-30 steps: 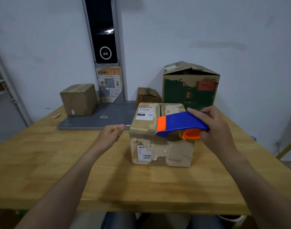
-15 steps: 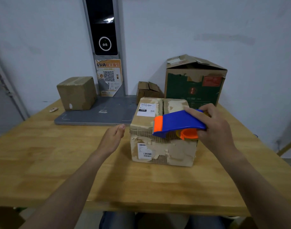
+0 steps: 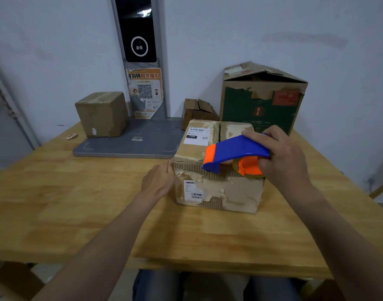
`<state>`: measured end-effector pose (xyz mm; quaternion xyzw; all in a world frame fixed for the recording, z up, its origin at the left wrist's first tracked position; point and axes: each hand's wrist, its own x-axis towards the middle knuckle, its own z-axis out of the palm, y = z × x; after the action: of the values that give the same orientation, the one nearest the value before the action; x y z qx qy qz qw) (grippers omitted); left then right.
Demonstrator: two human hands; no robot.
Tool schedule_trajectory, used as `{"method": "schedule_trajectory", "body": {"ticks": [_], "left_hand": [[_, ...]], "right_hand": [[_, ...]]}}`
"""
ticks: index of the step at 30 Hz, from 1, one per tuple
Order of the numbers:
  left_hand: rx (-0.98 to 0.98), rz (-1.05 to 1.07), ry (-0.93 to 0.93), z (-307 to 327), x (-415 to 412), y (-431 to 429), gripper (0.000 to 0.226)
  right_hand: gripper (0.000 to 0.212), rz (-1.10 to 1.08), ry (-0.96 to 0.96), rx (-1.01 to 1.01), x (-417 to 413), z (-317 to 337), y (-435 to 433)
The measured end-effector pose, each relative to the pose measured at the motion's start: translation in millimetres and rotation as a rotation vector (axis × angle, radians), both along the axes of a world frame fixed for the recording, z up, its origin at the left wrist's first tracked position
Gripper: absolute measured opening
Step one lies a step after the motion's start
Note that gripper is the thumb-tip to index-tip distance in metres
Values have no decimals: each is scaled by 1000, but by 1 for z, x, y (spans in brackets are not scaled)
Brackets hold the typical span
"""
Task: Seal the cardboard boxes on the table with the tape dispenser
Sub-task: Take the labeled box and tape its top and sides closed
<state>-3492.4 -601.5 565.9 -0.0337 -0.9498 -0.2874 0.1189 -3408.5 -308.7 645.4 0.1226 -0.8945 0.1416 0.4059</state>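
The right hand point(image 3: 281, 161) grips the blue-and-orange tape dispenser point(image 3: 234, 154) over the worn cardboard box point(image 3: 218, 190) on the tabletop point(image 3: 77, 203), covering much of the box's top seam (the tape roll is mostly hidden behind the fingers). The left hand point(image 3: 158, 181) rests loosely open against the box's left side. Behind stand a green box point(image 3: 260, 105), a small open carton point(image 3: 197, 111) and a taped box point(image 3: 101, 114) on a grey tray point(image 3: 129, 144).

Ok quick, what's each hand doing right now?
Left hand: holds nothing, fingers loosely curled against the left side of the worn box.
Right hand: closed around the blue and orange tape dispenser, over the box's top.
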Motion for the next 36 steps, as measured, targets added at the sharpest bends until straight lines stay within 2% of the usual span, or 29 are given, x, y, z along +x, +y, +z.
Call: {"method": "schedule_trajectory", "body": {"ticks": [2,4,9,11,12,14,17,20,25,29,33,36], "left_hand": [[-81,19,-118,-1,0,-5,50],[-73,0,-172,-6,-2,-11,41],[306,-144,92,4,6,-22,35],[382,-304,129,18,16,-27,37],[338,-399,111,25,22,-29,41],[41,-512,69,36,33,-23,62],[-392,-450,162,35,32,-7,95],[-589,-391,226,35,25,5,110],[-701,-406,235,47,19,25,117],[-670,-398,276,44,20,32,119],[-647,-410,312,41,18,29,119],[-611,-410,324,37,16,29,113]], "right_hand": [[75,-11,-2,-13,0,0,-2],[74,-15,-2,-41,0,1,-3],[74,-20,-35,-62,2,1,-4],[75,-33,-54,-64,3,2,-5],[76,-40,-63,-66,3,2,-5],[77,-48,-75,-73,3,2,-6],[78,-67,-86,-61,2,2,-7],[78,-78,-102,-64,3,3,-7],[78,-72,-140,-56,2,6,-9],[78,-84,-160,-26,6,8,-8],[79,-106,-221,100,15,15,-9],[84,-115,-250,68,16,18,-5]]}}
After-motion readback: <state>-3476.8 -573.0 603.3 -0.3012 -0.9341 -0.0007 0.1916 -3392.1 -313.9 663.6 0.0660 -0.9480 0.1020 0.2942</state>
